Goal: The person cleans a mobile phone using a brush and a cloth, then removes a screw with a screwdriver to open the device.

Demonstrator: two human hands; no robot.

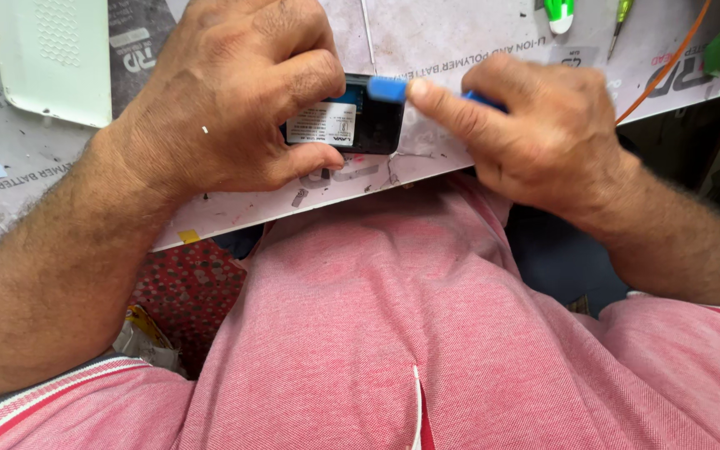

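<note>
Small black device [366,125] with a white label is lying flat at the table [460,42] edge, blue plastic tool [389,89] touching its top corner.

White rectangular label [322,124] on black device [377,127]

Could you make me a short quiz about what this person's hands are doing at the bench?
1. True or false: the left hand pins the small black device against the work mat.
2. What does the right hand hold? A) a blue flat tool B) a hammer C) a cup
3. Fill in: the white plastic cover lies to the ____ of the left hand in the head view.

Key
1. True: thumb and fingers close around the device.
2. A: the blue flat tool has its tip at the device's top edge.
3. Left, apart from the hand.
</note>
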